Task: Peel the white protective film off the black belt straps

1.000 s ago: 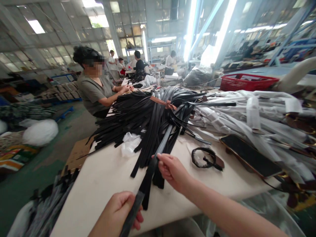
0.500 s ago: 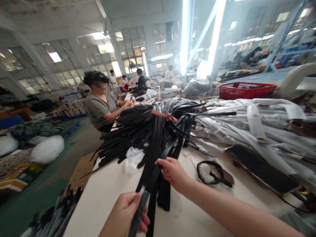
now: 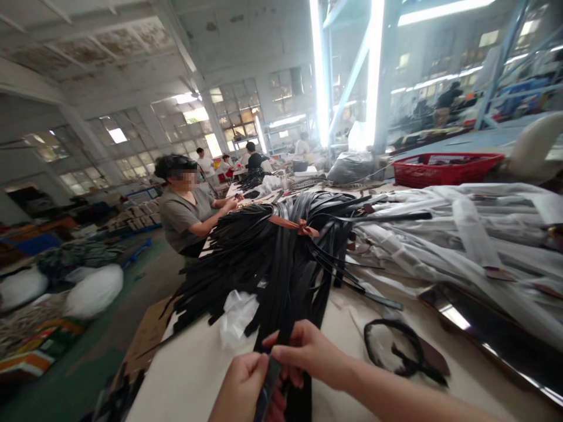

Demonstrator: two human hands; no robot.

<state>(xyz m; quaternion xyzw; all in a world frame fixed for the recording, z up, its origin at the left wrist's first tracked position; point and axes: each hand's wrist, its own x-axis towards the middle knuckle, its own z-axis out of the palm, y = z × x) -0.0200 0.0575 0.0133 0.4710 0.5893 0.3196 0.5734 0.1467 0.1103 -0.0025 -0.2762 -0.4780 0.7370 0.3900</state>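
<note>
A black strap [image 3: 269, 381] runs through both hands near the bottom of the view. My left hand [image 3: 246, 387] is closed round it, thumb on top. Close beside, almost touching, my right hand [image 3: 308, 354] pinches the strap a little farther up. Just beyond the hands lies a large bundle of black straps [image 3: 281, 264], tied with a brown band [image 3: 301, 227]. Crumpled clear plastic [image 3: 237, 316] rests to the left of the strap ends. A coiled black strap [image 3: 396, 351] with a brown piece lies right of my right hand.
White-wrapped straps [image 3: 440, 228] cover the table's right side, near a dark glossy long object [image 3: 492, 334]. Behind them stands a red basket [image 3: 444, 170]. A person in a grey shirt [image 3: 182, 217] works at the table's left edge, with cardboard [image 3: 145, 334] below.
My right hand has moved down toward my left hand, so the two are now close together on the strap. The camera view has shifted, and the long object at right now shows a glossy surface.
</note>
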